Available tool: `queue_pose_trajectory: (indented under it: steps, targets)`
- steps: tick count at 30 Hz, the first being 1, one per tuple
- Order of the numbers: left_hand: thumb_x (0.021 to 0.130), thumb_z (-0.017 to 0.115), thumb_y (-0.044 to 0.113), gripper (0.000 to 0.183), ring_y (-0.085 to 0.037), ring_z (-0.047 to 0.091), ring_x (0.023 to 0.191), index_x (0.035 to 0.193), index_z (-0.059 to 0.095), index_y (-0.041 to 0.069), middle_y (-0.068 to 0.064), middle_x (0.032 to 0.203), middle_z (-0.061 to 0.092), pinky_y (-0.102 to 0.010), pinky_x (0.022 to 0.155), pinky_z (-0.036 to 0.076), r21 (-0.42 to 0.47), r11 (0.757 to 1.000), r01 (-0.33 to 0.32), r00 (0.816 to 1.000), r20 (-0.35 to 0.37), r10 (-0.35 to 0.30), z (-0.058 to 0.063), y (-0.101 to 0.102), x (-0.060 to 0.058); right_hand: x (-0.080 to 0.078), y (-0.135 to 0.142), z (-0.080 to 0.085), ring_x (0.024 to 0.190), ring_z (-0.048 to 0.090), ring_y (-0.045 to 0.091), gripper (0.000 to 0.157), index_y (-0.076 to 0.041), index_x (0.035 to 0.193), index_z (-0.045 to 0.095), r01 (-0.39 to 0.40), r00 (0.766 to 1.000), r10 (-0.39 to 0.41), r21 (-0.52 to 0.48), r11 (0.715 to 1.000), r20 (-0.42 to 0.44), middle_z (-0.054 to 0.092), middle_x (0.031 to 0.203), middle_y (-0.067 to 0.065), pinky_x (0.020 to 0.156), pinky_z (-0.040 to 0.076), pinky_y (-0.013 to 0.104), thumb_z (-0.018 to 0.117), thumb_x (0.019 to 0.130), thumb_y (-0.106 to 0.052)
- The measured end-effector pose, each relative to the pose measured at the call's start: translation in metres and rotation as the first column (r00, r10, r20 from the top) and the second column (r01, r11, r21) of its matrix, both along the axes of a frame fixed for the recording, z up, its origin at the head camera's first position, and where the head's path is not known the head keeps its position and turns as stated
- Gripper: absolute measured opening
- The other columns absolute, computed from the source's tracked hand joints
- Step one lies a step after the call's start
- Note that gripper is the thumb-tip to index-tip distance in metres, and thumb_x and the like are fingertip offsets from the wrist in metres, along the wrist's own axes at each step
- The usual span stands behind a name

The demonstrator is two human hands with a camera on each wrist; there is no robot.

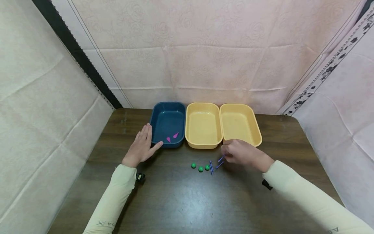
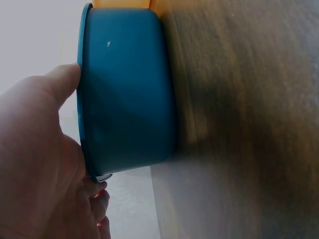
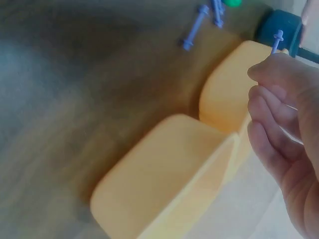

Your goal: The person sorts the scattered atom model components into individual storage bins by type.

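Note:
My right hand is in front of the right yellow tray, pinching a small purple rod with knobbed ends between thumb and fingertips. Another purple rod lies on the table below it, and a pair of purple rods lies just to the left. Beside these, three green balls sit in a loose row. At the blue tray, my left hand rests along the left side and near corner, its fingers extended and the thumb at the rim. Two pink drop-shaped pieces lie inside that tray.
A middle yellow tray and a right yellow tray stand side by side, right of the blue one. All three are near the back edge of the dark wooden table. Patterned cloth hangs behind and at both sides.

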State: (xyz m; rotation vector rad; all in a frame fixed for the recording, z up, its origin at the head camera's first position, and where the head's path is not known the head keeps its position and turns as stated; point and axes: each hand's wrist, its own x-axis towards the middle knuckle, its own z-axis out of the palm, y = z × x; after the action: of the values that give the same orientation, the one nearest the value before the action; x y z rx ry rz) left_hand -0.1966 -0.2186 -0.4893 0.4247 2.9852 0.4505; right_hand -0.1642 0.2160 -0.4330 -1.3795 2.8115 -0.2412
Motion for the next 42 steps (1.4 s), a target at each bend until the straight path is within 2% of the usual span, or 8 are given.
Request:
queue_pose_trajectory:
  steps: [6, 13, 22, 31, 42]
  targets:
    - [0.105, 0.046, 0.066, 0.104, -0.043, 0.003, 0.166, 0.168, 0.001, -0.003, -0.022, 0.178, -0.001, -0.061, 0.133, 0.011, 0.0, 1.0, -0.001, 1.0, -0.004, 0.001, 0.001, 0.0, 0.0, -0.009, 0.002, 0.017, 0.069, 0.042, 0.003, 0.034, -0.016, 0.07, 0.055, -0.014, 0.999, 0.013, -0.042, 0.999, -0.035, 0.05, 0.072, -0.006, 0.061, 0.039, 0.019, 0.08, 0.08, 0.004]
    - [0.105, 0.045, 0.067, 0.104, -0.042, 0.002, 0.166, 0.168, 0.001, -0.003, -0.021, 0.178, -0.002, -0.061, 0.133, 0.01, -0.001, 1.0, 0.0, 1.0, 0.0, 0.0, 0.001, 0.0, 0.0, -0.022, 0.0, 0.035, 0.07, 0.053, 0.006, 0.022, -0.012, 0.077, 0.067, -0.006, 0.997, 0.001, -0.064, 0.998, -0.083, 0.062, 0.076, -0.002, 0.063, 0.05, 0.024, 0.081, 0.08, 0.004]
    - [0.105, 0.046, 0.066, 0.103, -0.043, 0.003, 0.166, 0.168, 0.002, -0.003, -0.022, 0.178, -0.001, -0.062, 0.133, 0.011, 0.003, 1.0, 0.002, 1.0, -0.001, -0.002, 0.001, 0.001, -0.001, -0.04, -0.013, 0.055, 0.071, 0.054, 0.009, 0.02, -0.01, 0.078, 0.067, 0.039, 0.996, -0.042, -0.042, 0.998, -0.075, 0.065, 0.078, 0.001, 0.065, 0.051, 0.027, 0.082, 0.08, 0.003]
    - [0.105, 0.044, 0.068, 0.104, -0.042, 0.003, 0.166, 0.168, 0.001, -0.003, -0.021, 0.178, -0.001, -0.061, 0.133, 0.011, -0.003, 1.0, -0.002, 1.0, -0.003, 0.002, 0.0, -0.001, 0.0, -0.068, -0.028, 0.05, 0.073, 0.057, 0.015, 0.011, -0.006, 0.083, 0.07, 0.064, 0.997, -0.066, -0.035, 0.997, -0.041, 0.066, 0.081, 0.005, 0.068, 0.054, 0.032, 0.075, 0.084, 0.004]
    - [0.104, 0.044, 0.069, 0.104, -0.041, 0.001, 0.166, 0.168, 0.001, -0.002, -0.02, 0.179, -0.002, -0.061, 0.134, 0.01, 0.011, 1.0, -0.003, 1.0, 0.007, 0.003, 0.0, -0.001, 0.001, -0.098, -0.041, 0.022, 0.075, 0.06, 0.019, 0.006, -0.005, 0.087, 0.073, 0.138, 0.99, -0.138, -0.013, 0.99, -0.004, 0.068, 0.085, 0.007, 0.07, 0.057, 0.036, 0.077, 0.086, -0.001]
